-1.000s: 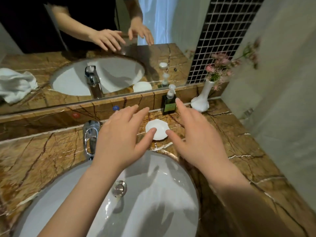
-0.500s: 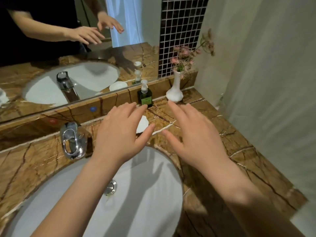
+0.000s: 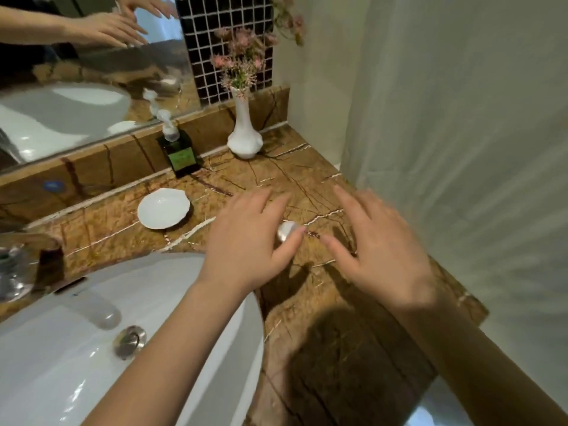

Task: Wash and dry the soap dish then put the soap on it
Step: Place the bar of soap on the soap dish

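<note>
- A brown marble counter (image 3: 301,167) veined with pale and dark lines runs along a low ledge of the same stone, with a mirror (image 3: 76,72) above it and a patch of small black tiles (image 3: 212,32) to the mirror's right.
- A white oval sink (image 3: 61,348) is set into the counter at lower left; its metal drain plug (image 3: 129,342) shows in the bowl and a chrome tap (image 3: 12,272) stands at the left edge, blurred.
- Against the ledge stand a dark green pump bottle (image 3: 179,150) and, to its right, a white vase (image 3: 244,133) of pink flowers; a pale curtain (image 3: 461,133) hangs down the right side.
- The soap dish (image 3: 163,208) is a white, shallow, scallop-edged plate lying flat and open side up on the counter, between the sink rim and the ledge, in front of the pump bottle and well left of both hands. Its long axis runs roughly left to right along the ledge, and nothing lies in it.
- A small pale rounded piece, probably the soap (image 3: 287,230), though blur makes this uncertain, lies on the counter beside the left thumb tip, partly hidden by it.
- The left hand (image 3: 246,241) hovers palm down over the counter with its fingers spread wide, holding nothing.
- The right hand (image 3: 381,244) is also palm down and spread wide, empty, just to the right of the pale piece.
</note>
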The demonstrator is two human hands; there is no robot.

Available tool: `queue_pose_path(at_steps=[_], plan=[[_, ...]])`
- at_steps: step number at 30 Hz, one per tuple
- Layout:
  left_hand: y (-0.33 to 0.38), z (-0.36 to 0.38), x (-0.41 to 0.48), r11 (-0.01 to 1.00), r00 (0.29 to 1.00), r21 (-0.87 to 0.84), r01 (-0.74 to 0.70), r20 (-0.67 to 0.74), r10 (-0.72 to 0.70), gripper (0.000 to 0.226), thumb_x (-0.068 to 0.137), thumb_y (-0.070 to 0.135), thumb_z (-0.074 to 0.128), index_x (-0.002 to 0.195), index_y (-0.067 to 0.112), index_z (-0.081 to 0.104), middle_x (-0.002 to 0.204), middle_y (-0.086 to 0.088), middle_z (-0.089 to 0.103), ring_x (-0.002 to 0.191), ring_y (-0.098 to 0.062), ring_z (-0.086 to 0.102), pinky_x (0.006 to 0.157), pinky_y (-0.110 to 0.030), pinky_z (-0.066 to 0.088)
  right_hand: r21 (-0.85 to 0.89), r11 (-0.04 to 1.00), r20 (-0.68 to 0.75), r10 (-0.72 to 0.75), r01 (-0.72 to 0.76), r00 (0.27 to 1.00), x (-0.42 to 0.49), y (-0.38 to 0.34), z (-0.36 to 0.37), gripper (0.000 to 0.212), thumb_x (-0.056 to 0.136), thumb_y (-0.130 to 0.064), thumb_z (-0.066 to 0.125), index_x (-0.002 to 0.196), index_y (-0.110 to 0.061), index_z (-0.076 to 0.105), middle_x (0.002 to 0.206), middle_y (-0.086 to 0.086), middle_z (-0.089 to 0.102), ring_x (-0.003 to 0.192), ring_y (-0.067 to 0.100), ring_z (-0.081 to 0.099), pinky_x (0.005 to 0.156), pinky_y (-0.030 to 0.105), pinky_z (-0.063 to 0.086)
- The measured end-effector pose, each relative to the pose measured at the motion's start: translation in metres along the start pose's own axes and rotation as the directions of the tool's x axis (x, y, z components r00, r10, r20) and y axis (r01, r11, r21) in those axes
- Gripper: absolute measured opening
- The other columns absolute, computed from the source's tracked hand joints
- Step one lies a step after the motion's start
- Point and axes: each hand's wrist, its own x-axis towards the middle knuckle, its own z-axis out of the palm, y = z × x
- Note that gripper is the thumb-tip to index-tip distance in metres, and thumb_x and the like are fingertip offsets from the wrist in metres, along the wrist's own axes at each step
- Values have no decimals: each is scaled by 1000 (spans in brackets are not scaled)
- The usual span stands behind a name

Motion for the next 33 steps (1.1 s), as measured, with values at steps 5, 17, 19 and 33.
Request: queue_pose_path(at_steps=[5,17,19,33], plan=[[5,42,11,999,997,45,-18,70,15,55,87,55,36,127,21,51,126,-5,59,110,-27,54,84,-38,43,30,997,17,69,-70,997,-1,16,26,73,84,-63,34,147,-37,7,152,4,34,138,23,32,107,42,33],[-2,109,24,999,983,50,21,182,-30,47,85,26,51,131,18,44,126,-9,57,108,-31,55,75,-42,51,29,1000,-16,0,0,1000,6,28,70,72,83,-59,39,145,-24,28,134,3,54,121,21,53,94,37,50],[-3,109,25,999,984,33,11,176,-16,46,84,22,52,129,17,47,120,-9,58,105,-31,55,73,-42,51,29,1000,-8,-8,8,1000,10,28,72,72,83,-58,41,145,-24,27,135,4,53,122,23,52,96,37,48],[-27,63,16,1000,1000,-24,20,24,-19,41,76,16,69,116,17,61,113,-4,66,98,-31,62,57,-38,53,70,991,4,-110,110,994,45,-9,87,71,77,-43,56,141,-27,32,133,-2,53,118,19,52,84,36,50]])
